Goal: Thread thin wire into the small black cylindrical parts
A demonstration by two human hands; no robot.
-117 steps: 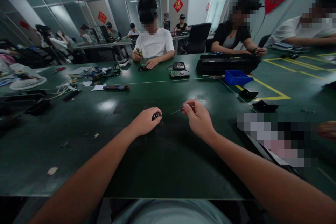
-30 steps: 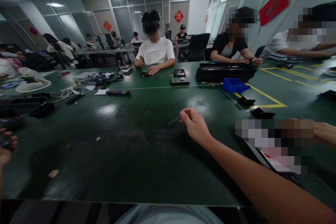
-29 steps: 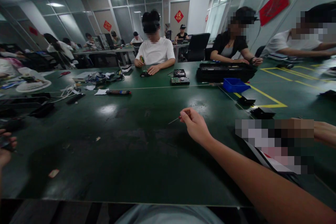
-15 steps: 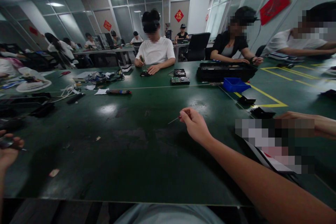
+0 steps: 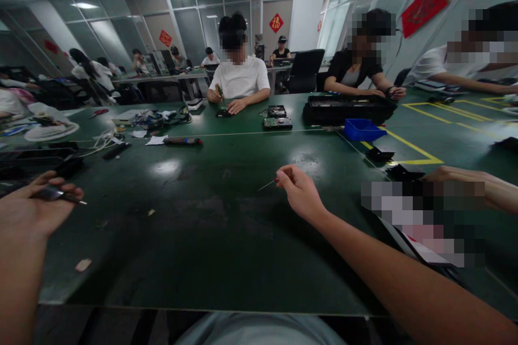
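Observation:
Over the left part of the green table (image 5: pixel 194 259), my left hand (image 5: pixel 36 205) is palm up, its fingers curled round a dark tool (image 5: pixel 50 193) with a short metal tip pointing right. Right of the middle, my right hand (image 5: pixel 299 188) pinches a thin screwdriver (image 5: pixel 267 185). Its red handle is mostly hidden in my fingers, and its slim shaft points left and slightly down. The two hands are far apart, and neither tool touches an object.
A grey and red electric screwdriver (image 5: pixel 182 142) lies ahead. Circuit boards (image 5: pixel 277 124), a long black housing (image 5: pixel 350 110) and a blue tray (image 5: pixel 364 130) are farther back. White cables (image 5: pixel 101 143) lie left. At right, a co-worker's hand (image 5: pixel 453 177) is beside a blurred item.
My left hand has come further into view from the left edge, moving right and up with the dark tool. My right hand has hardly moved.

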